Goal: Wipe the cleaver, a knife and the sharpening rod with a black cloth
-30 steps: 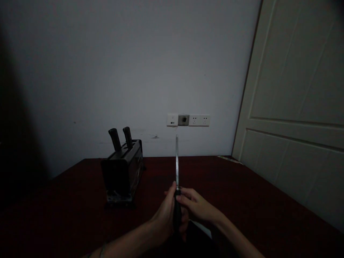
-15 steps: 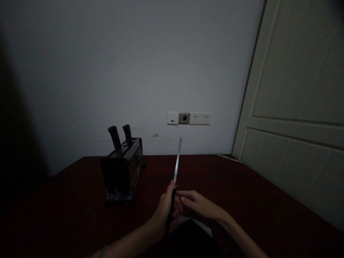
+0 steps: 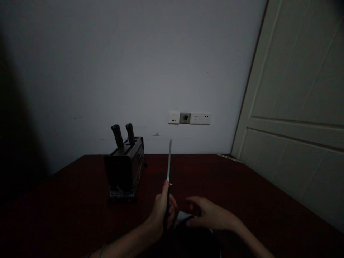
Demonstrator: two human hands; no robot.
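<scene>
My left hand (image 3: 162,210) is wrapped round the dark handle of a sharpening steel (image 3: 169,161), whose thin metal rod points up and away from me. My right hand (image 3: 209,215) hovers just right of it, fingers curled loosely towards a pale object (image 3: 182,216) lying on the dark red table (image 3: 242,186); it is apart from the steel. A black knife block (image 3: 125,168) with two dark handles sticking out of its top stands on the table left of my hands.
A white wall with a row of sockets (image 3: 189,118) runs behind the table. A cream panelled door (image 3: 301,107) stands at the right. The room is dim; the far left is in deep shadow.
My right hand has let go of the steel and moved right and down. My left hand has shifted the steel slightly left, its rod tilting and straightening again.
</scene>
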